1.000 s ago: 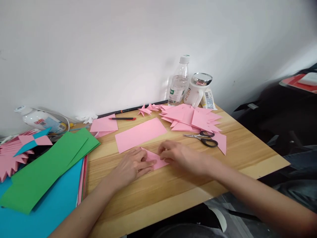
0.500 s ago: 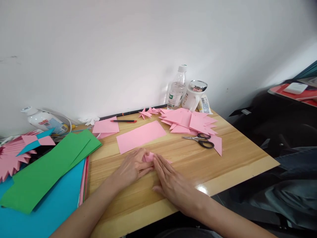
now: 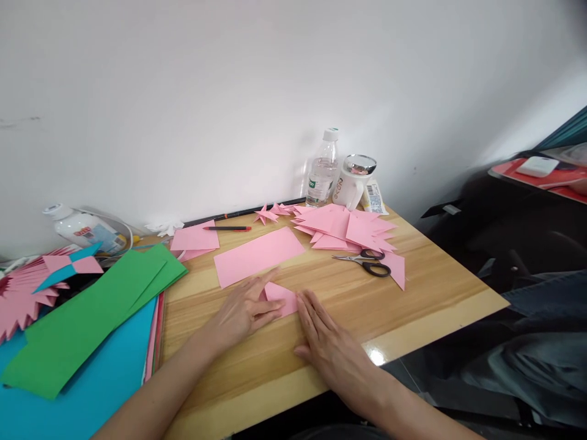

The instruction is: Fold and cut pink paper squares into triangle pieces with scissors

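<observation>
A small folded piece of pink paper (image 3: 285,296) lies on the wooden table between my two hands. My left hand (image 3: 245,310) rests on its left side, fingers apart, with fingertips pressing the paper flat. The extended fingers of my right hand (image 3: 323,333) lie along its right end and cover that tip. Just beyond is a flat pink paper strip (image 3: 259,255). Scissors (image 3: 367,261) with black handles lie to the right, close to a pile of folded pink paper pieces (image 3: 337,226).
Along the wall stand a water bottle (image 3: 323,171) and a white mug (image 3: 353,183). A pen (image 3: 229,228) lies on pink paper (image 3: 195,237). Green paper strips (image 3: 92,318) and blue sheets (image 3: 110,397) cover the left side. The table's edge (image 3: 458,324) runs along the right.
My right hand has slid to the right along the folded pink paper, uncovering more of it. My left hand stays on the paper. The view has shifted slightly.
</observation>
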Available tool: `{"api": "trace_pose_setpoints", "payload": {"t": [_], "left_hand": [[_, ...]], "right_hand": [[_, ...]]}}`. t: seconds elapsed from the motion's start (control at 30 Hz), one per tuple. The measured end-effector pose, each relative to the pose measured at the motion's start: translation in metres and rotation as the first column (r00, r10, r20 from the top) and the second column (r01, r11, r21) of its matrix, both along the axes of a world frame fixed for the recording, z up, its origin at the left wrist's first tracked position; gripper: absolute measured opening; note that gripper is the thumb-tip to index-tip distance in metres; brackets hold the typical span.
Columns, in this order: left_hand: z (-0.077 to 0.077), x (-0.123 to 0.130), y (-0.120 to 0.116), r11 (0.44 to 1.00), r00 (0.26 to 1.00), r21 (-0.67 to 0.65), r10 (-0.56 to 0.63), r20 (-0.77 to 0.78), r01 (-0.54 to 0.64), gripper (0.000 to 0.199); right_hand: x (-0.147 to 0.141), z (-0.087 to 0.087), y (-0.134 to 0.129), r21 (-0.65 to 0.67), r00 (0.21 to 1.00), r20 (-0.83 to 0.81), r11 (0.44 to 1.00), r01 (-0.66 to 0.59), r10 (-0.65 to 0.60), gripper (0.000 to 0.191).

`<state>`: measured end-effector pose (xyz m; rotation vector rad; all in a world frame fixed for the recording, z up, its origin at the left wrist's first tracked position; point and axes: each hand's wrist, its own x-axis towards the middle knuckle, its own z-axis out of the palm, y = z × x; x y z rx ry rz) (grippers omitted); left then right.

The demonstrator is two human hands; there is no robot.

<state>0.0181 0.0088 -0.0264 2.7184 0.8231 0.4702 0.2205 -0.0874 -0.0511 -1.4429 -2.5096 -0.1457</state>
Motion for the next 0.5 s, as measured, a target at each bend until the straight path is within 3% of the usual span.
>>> {"api": "trace_pose_setpoints", "payload": {"t": [0.27,0.37,0.5], "left_hand": [[-0.003,0.0,-0.002,1.0,1.0,0.001,0.028,-0.007,-0.028,0.027],[-0.003,0.0,-0.004,0.999,0.999,0.002,0.033,-0.009,-0.033,0.027],[0.002,0.001,-0.006,1.0,0.999,0.004,0.021,-0.027,-0.021,0.026]], "right_hand": [[0.027,0.0,-0.007,0.057,0.999,0.032,0.998,-0.025,0.024,0.06],[0.027,0.017,0.001,0.021,0.999,0.013,0.998,-0.052,0.051,0.043],[0.015,0.043,0.022,-0.186,0.991,-0.102,0.976,-0.109,0.091,0.036]]}}
